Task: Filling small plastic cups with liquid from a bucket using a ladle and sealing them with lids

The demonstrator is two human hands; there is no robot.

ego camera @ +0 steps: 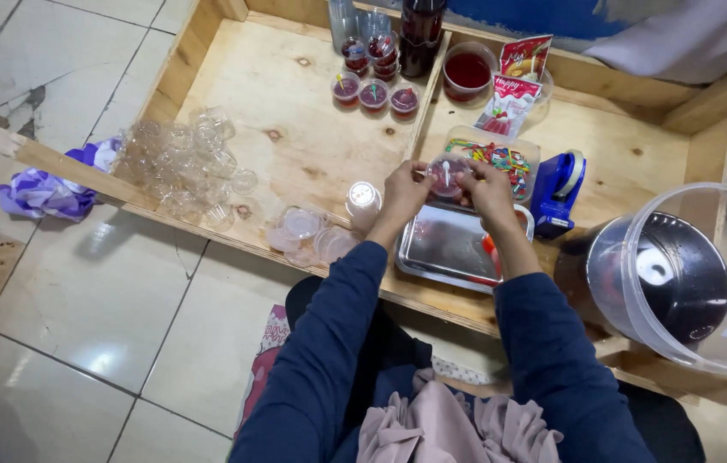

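A small clear cup [448, 176] of red filling is held at the frame's centre, clamped between the left hand [404, 190] and right hand [488, 189], above a metal tray [445, 244]. Judged from the layout, several filled cups [374, 94] are already set at the upper middle, while a pile of empty cups [179, 163] at left and loose lids [307, 231] remain. Room is bounded by the wooden worktop's rim [235, 244], a tape dispenser [556, 193] and a large bucket [681, 274] at right.

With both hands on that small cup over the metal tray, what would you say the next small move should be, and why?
Probably press the lid down all round. Both hands, left hand and right hand, pinch the small cup of red filling above the metal tray, while the finished cups farther back are closed.
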